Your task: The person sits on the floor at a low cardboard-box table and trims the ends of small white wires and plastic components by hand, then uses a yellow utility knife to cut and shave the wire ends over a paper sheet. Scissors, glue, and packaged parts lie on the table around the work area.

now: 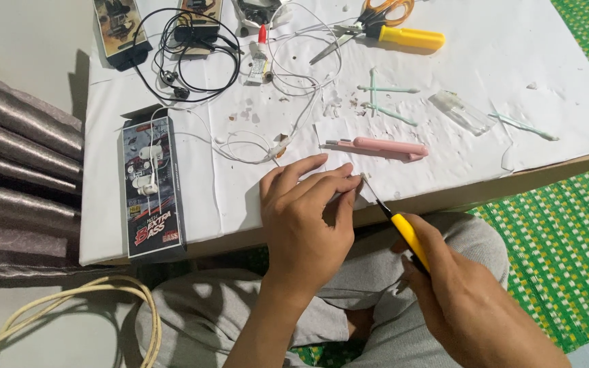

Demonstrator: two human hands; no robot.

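Yellow-handled screwdriver gripped in right hand, tip at small part pinched by left hand

Person's own body in view: left hand at centre and right hand at 4 o'clock, both bare, no rings, no watch, forearms unsleeved. Grey trousers, soft and creased fabric, span 5 to 7 o'clock.

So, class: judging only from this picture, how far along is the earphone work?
Done: white earphone cable lies unpacked among scraps. In hand: right hand holds a yellow-handled tool, tip meeting a small piece pinched by the left hand. Left: boxed earphones untouched; what else remains is unclear.
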